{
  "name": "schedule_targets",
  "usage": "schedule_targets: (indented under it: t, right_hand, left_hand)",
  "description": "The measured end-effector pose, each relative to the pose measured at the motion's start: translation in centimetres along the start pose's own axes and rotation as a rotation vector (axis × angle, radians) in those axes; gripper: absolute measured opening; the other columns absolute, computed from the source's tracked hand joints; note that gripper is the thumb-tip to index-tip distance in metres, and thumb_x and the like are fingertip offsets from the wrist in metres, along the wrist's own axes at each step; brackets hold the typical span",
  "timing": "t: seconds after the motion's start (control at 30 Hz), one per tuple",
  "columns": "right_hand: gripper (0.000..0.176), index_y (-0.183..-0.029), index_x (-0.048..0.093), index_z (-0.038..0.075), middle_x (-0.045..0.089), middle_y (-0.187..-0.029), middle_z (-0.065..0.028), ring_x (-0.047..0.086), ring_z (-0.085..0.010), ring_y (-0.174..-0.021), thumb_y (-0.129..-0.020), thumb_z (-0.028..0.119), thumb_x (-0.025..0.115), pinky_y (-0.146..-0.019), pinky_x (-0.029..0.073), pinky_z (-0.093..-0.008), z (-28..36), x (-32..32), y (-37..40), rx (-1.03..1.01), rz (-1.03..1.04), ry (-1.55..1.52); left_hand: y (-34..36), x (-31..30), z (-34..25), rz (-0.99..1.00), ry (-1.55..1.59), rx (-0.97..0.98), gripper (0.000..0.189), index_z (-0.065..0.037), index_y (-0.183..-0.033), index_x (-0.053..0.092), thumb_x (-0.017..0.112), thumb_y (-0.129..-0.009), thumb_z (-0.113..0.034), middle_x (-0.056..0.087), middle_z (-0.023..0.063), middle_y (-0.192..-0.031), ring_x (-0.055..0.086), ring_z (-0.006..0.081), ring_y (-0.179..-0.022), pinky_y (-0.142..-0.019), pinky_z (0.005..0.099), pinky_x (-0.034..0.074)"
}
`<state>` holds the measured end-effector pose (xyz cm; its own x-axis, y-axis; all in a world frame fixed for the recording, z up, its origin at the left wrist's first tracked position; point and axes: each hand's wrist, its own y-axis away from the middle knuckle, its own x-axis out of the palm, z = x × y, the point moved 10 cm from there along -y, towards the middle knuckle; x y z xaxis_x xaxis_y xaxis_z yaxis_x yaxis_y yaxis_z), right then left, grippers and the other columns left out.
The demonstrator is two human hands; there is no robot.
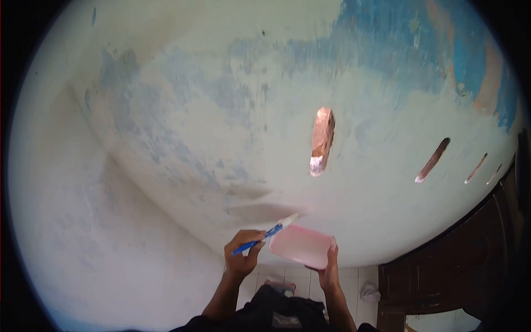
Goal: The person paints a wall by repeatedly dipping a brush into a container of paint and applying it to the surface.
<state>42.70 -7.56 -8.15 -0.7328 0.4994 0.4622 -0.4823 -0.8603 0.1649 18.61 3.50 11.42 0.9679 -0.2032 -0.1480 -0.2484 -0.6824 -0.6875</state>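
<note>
My left hand [241,255] is closed around the blue handle of a paintbrush [273,231]. The brush points up and to the right, its pale bristles overlapping the rim of a pink plastic tub and the wall behind. My right hand [331,272] grips the right end of that tub [298,260], thumb along the side and the other fingers underneath, partly hidden. Pale liquid lies inside the tub. Just beyond both hands rises the wall [365,210], whitish over patches of blue.
Several slots [322,141] are cut in the wall, showing a reddish interior. Another whitish wall [121,249] meets it in a corner at left. Dark carved wood [437,254] stands at right. On the tiled floor [321,288] lies a pale crumpled item [369,292].
</note>
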Motion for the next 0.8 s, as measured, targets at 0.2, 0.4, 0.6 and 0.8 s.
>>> schedule_targets:
  t: [0.2, 0.4, 0.6, 0.8]
  right_hand:
    - [0.068, -0.159, 0.027, 0.017, 0.046, -0.153, -0.0098, 0.054, -0.0283, -0.136, -0.108, 0.061, 0.039, -0.096, 0.057, -0.0483, -2.5, 1.6, -0.6, 0.05, 0.051, -0.064]
    - [0.068, -0.158, 0.03, 0.017, 0.049, -0.15, -0.0085, 0.056, -0.0261, -0.133, -0.109, 0.063, 0.037, -0.095, 0.058, -0.047, -2.4, 3.9, 0.0, 0.111, 0.05, -0.042]
    - [0.061, -0.158, 0.031, 0.019, 0.048, -0.15, -0.0079, 0.056, -0.025, -0.132, -0.111, 0.058, 0.036, -0.094, 0.058, -0.0462, -1.9, 4.8, 0.3, 0.097, 0.04, -0.061]
    - [0.061, -0.157, 0.03, 0.019, 0.049, -0.148, -0.0086, 0.057, -0.0259, -0.13, -0.11, 0.058, 0.037, -0.092, 0.059, -0.0476, -1.4, 4.5, 0.4, 0.085, 0.025, -0.055]
  left_hand:
    - [-0.9, 2.7, 1.2, 0.294, -0.004, -0.185, 0.011, 0.001, -0.101, 0.071, 0.074, -0.09, 0.0, 0.076, 0.0136, -0.098, 0.074, 0.0258, -0.088, -0.08, 0.032, 0.056]
    - [-2.8, 4.0, 1.0, 0.372, -0.141, -0.165, 0.007, -0.001, -0.098, 0.071, 0.073, -0.093, -0.005, 0.074, 0.0118, -0.094, 0.07, 0.0208, -0.081, -0.075, 0.0329, 0.053]
    - [-2.6, 6.0, 1.6, 0.514, -0.191, -0.133, 0.011, -0.002, -0.1, 0.07, 0.073, -0.094, -0.011, 0.073, 0.0133, -0.094, 0.07, 0.03, -0.084, -0.076, 0.0361, 0.053]
    - [-2.5, 6.7, 1.3, 0.498, -0.207, -0.059, 0.011, -0.003, -0.099, 0.07, 0.074, -0.093, -0.011, 0.073, 0.0124, -0.093, 0.07, 0.0328, -0.086, -0.075, 0.038, 0.054]
